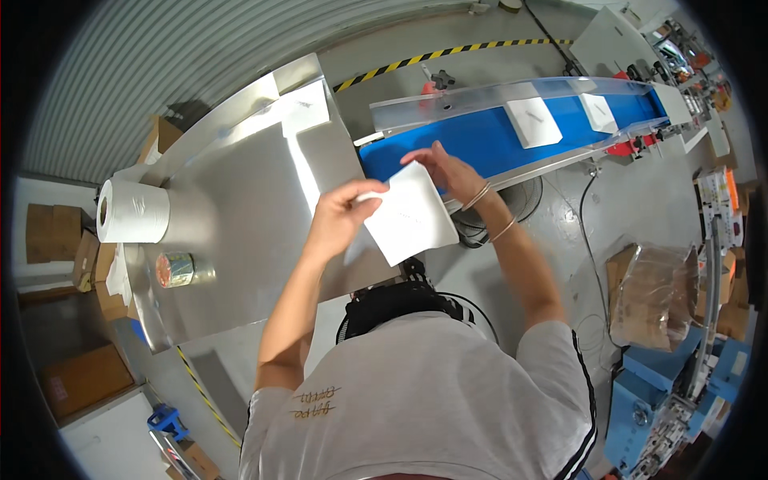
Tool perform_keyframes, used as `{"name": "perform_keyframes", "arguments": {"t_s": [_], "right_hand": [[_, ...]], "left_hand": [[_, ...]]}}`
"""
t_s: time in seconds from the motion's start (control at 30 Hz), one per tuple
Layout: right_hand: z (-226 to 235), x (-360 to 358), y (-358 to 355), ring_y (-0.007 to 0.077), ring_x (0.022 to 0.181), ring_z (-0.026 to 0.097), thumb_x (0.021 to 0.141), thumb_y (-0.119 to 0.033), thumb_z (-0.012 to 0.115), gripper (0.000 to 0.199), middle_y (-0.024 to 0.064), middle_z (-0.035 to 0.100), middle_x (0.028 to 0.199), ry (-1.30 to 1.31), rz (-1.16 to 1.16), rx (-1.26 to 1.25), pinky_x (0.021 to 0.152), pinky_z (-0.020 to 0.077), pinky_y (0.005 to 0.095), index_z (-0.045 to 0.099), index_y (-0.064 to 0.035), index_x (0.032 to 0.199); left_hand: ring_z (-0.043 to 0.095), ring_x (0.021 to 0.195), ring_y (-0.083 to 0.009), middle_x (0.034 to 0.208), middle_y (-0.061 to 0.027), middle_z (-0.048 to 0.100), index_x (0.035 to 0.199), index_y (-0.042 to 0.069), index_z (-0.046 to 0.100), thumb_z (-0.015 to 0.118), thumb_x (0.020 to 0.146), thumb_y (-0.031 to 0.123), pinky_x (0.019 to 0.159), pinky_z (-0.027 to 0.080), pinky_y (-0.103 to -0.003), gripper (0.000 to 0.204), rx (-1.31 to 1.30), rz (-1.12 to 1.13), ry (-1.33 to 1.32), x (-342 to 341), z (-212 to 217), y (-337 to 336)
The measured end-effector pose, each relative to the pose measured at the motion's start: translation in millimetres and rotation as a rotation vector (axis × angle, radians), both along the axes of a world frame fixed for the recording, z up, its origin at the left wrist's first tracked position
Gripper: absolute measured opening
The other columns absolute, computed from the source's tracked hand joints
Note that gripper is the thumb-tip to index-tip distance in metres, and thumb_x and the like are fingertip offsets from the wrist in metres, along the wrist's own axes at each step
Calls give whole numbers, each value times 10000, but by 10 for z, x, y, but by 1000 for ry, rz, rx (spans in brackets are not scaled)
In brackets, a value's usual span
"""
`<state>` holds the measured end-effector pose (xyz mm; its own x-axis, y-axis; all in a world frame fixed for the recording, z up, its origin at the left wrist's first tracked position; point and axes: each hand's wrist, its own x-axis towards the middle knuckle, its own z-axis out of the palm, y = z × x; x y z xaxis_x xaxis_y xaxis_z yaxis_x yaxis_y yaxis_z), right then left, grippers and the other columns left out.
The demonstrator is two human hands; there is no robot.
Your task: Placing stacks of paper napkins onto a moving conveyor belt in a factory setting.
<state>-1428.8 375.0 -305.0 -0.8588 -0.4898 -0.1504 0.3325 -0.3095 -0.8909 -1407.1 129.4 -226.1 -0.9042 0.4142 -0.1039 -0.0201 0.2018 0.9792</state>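
My left hand (340, 220) pinches a thin white square box (412, 214) by its left edge, thumb on the upper face. The box is tilted in front of my body, between the steel table and the blue conveyor belt (472, 144). Close to its upper right edge is my right hand (454, 174), fingers apart. Whether those fingertips touch the box, I cannot tell. Farther along the belt lie two white boxes, a nearer one (534, 123) and a farther one (598, 114). Another white box (306, 109) rests at the far end of the table.
The steel table (240, 184) carries a large white roll (134, 210) and a roll of tape (174, 270) on its left side. A clear guard (400, 114) runs along the belt's far side. A plastic-covered carton (652, 296) and blue machinery (648, 392) stand to the right.
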Motion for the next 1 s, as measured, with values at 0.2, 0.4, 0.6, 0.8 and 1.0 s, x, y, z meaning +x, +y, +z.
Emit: {"name": "perform_keyframes", "arguments": {"t_s": [0.2,0.4,0.6,0.8,1.0], "right_hand": [[-141,182,211,160,1067,557,966,-482,409,585,91,585,1188,-100,-153,-67,922,436,300,464,-1,1294],[-276,-75,795,122,960,589,842,-161,675,376,72,655,1056,-8,-421,521,832,477,272,595,-2,1173],[-419,-524,2099,273,951,639,811,-276,673,408,141,667,1060,84,-738,1152,857,496,329,628,-75,1163],[-478,-162,2115,365,1009,544,749,-192,702,541,158,557,1158,390,-1204,1644,838,452,470,484,-106,1237],[-817,861,954,359,998,560,727,-126,673,513,174,572,1110,380,-1410,1486,837,466,445,488,-61,1202]], "left_hand": [[562,774,-84,871,-5,641,999,33,667,604,834,-48,716,466,-232,195,89,130,-331,-345,-390,352],[547,917,-147,1087,-74,558,1231,50,522,639,812,-20,796,473,-266,441,81,198,-207,-470,-782,706],[559,884,-130,1041,-61,607,1172,35,570,645,811,-24,829,471,-272,373,-15,-18,11,-260,-1057,675],[529,792,-80,900,-3,576,1144,30,574,611,868,24,714,452,-223,279,-13,5,22,38,-1336,353],[548,700,-138,804,-53,599,1086,0,621,569,892,90,643,467,-269,219,-185,32,381,186,-1525,149]]}}
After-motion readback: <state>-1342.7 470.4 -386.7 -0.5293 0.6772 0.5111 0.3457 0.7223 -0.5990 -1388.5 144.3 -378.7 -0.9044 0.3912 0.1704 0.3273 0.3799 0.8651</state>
